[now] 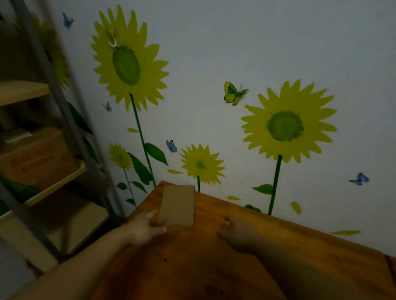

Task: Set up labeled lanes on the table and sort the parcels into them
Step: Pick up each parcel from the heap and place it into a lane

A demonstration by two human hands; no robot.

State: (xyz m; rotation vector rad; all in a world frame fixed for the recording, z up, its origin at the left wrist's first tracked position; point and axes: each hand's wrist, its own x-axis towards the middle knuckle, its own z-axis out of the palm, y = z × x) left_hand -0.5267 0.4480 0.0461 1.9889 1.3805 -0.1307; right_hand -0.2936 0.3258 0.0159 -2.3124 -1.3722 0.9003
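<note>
Head view. A flat brown rectangular cardboard piece [177,205], which cannot be told apart as parcel or lane label, is shown lying on the orange-brown wooden table [207,278], just beyond the left hand [144,229] and at the table's far corner. Its near-left corner is framed by that hand, with a finger laid along the left edge and the thumb along the near edge. Both are fairly straight, and no closed grip is seen. The right hand [240,236] is rested palm-down on the wood, apart from the cardboard, with fingers loosely bent and nothing held. No lane markings are seen. Judged risk: the piece could be sent over the table edge beside the left hand, towards the grey-posted wooden shelving [15,92], by a push too far outward. Any label could also be misread in the dim light.
</note>
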